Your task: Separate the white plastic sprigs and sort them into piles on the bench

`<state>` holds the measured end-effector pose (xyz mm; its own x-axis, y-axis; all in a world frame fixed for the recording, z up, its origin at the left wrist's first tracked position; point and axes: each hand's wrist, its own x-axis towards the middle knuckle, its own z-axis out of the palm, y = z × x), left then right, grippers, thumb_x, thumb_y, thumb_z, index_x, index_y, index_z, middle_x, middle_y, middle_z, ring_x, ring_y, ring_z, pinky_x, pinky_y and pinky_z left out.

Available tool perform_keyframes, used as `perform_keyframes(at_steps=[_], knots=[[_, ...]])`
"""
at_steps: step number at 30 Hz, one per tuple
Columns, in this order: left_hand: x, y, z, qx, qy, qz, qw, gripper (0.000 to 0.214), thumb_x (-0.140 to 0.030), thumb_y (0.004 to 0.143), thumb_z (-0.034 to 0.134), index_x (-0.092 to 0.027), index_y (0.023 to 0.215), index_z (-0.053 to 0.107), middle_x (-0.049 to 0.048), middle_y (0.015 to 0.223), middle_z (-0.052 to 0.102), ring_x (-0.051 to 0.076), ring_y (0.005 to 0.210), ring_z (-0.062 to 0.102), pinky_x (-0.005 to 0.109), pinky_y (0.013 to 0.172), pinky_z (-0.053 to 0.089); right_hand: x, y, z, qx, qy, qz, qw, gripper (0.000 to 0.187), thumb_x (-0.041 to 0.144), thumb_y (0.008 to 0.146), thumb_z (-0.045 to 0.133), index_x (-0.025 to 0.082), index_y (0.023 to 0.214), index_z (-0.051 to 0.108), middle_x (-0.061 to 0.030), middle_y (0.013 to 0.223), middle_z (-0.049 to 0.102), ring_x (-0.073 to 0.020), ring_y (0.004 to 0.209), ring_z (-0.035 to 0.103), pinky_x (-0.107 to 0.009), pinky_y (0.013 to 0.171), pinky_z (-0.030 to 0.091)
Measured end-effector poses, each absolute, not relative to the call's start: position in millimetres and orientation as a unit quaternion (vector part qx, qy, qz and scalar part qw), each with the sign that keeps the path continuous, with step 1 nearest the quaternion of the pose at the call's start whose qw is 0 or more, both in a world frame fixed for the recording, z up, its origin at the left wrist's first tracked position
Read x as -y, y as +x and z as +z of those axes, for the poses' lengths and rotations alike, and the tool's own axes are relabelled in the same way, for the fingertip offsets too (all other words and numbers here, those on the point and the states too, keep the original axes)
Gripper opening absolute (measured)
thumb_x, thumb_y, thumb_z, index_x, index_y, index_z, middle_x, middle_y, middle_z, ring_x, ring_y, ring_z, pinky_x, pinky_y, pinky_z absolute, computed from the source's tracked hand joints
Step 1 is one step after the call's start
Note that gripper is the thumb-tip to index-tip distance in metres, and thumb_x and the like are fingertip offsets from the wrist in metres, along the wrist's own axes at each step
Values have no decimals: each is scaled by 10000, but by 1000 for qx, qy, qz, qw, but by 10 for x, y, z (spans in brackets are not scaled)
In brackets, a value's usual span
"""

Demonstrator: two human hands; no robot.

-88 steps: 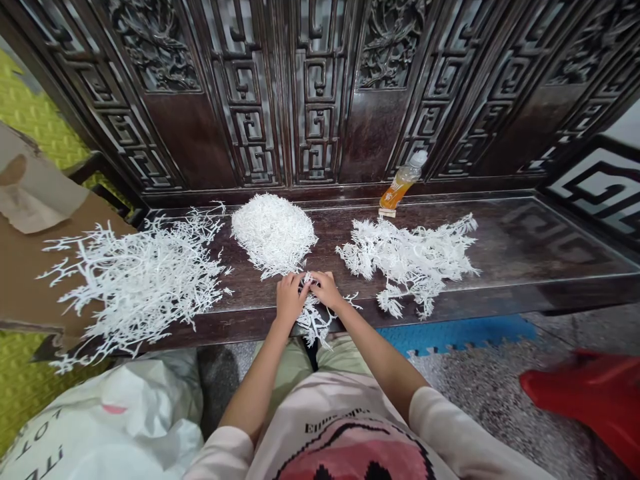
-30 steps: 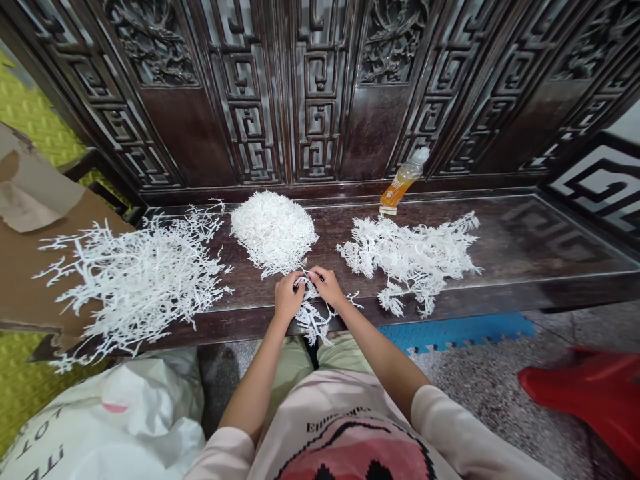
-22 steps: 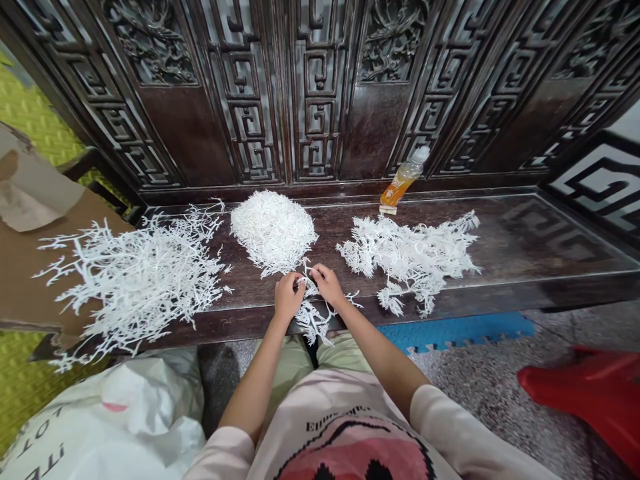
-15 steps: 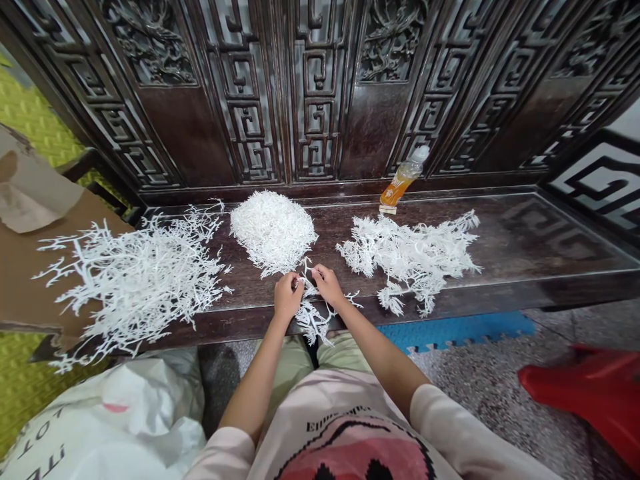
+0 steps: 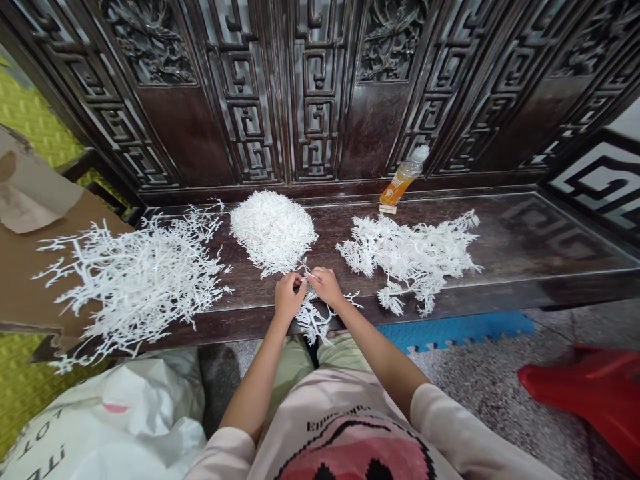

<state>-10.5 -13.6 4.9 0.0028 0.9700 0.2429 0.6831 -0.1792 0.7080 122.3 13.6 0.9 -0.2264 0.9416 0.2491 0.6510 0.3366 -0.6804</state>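
My left hand (image 5: 289,295) and my right hand (image 5: 326,286) meet at the front edge of the dark wooden bench (image 5: 525,247). Both are closed on a white branched plastic frame (image 5: 313,319) that hangs over the edge toward my lap. Their fingertips pinch a small piece at its top. Just beyond them lies a dense mound of small white pieces (image 5: 273,229). A spread of bare white branched frames (image 5: 133,280) lies to the left. A pile of fuller white frames (image 5: 411,257) lies to the right.
A bottle of orange drink (image 5: 401,180) leans against the carved wooden back. Cardboard (image 5: 23,267) sits at the left end, a white printed bag (image 5: 105,427) on the floor below. A red plastic object (image 5: 590,393) and a blue foam mat (image 5: 450,330) are at the right.
The hands stay in the same spot; the fingers shift slightly as they work at the top of the frame. The piles have not moved.
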Motion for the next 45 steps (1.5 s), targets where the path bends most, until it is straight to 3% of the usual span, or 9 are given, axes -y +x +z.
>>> perform_keyframes(at_steps=[3,11,15,22,27,30,33,38,45], knots=[[141,-109,56,-603,688,354,192,161,-315,771,448,-193,696,522,0,705,549,128,688,494,251,668,355,-136,1218,-12,756,-529,220,315,397,347,820,369,159,482,277,19,550,435,-92,603,403,-230,654,255],[136,-101,20,-632,689,325,143,143,-237,740,465,-187,612,503,8,669,534,144,693,480,260,648,315,-135,1212,-25,689,-578,241,364,390,329,754,426,177,504,168,66,445,206,-67,461,236,-213,537,232],[116,-76,2,-626,694,325,147,174,-194,725,450,-182,552,451,-4,626,504,129,635,454,256,607,292,-130,1192,-40,653,-598,255,388,381,310,724,438,182,501,157,66,450,164,-64,457,187,-217,481,183],[108,-132,-64,-627,616,447,164,229,-144,709,425,-184,508,324,-19,567,390,118,587,391,245,576,285,-148,1180,-114,603,-596,310,431,339,300,717,423,190,499,186,63,469,194,-63,462,209,-206,454,174],[129,-233,-104,-664,442,581,160,237,-191,811,314,-191,587,391,-4,641,422,120,632,421,243,616,340,-151,1212,-99,566,-606,317,460,343,311,739,404,196,525,162,61,487,189,-65,458,216,-199,449,200],[101,-206,-89,-652,475,568,162,133,-252,800,403,-190,771,518,20,744,486,136,718,467,262,686,370,-143,1221,-83,603,-586,319,438,381,357,748,421,193,528,157,61,484,185,-64,462,214,-199,455,205],[74,-164,-71,-649,509,544,155,221,-280,761,487,-194,961,524,37,808,509,150,754,490,286,729,387,-135,1218,-70,636,-570,312,416,419,396,753,433,189,524,150,60,479,180,-65,471,216,-197,467,210],[98,-155,-52,-630,583,488,158,163,-309,786,455,-191,771,566,32,767,548,148,727,508,283,701,393,-136,1203,-39,663,-571,293,386,439,425,758,427,188,505,159,62,458,182,-66,464,237,-197,491,230],[187,-102,70,-594,671,416,150,202,-312,788,449,-203,908,570,24,752,580,153,722,520,293,723,358,-139,1187,-4,702,-570,243,351,386,354,746,440,174,479,226,59,444,290,-77,486,297,-208,576,258]])
